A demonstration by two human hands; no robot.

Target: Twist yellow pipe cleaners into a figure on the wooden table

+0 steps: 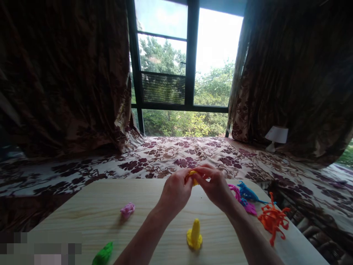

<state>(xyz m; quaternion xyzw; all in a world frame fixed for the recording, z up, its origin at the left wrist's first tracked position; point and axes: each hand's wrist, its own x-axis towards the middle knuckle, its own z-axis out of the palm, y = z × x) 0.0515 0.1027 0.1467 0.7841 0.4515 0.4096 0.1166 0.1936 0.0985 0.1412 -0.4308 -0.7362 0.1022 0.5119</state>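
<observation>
Above the far part of the table, my left hand (178,187) and my right hand (213,180) meet with their fingers closed on one small lump of yellow modelling clay (194,177). The fingers hide much of the lump. Below them, between my forearms, a yellow clay figure (195,235) stands upright on the table, a tapered column on a wider, rough-edged base. Neither hand touches that figure.
On the pale wooden table (149,235) lie a pink clay lump (128,209) and a green clay piece (103,254) at left. At right are magenta clay (250,209), a blue clay shape (248,192) and an orange clay shape with many strands (273,218). A small lamp (276,135) stands beyond.
</observation>
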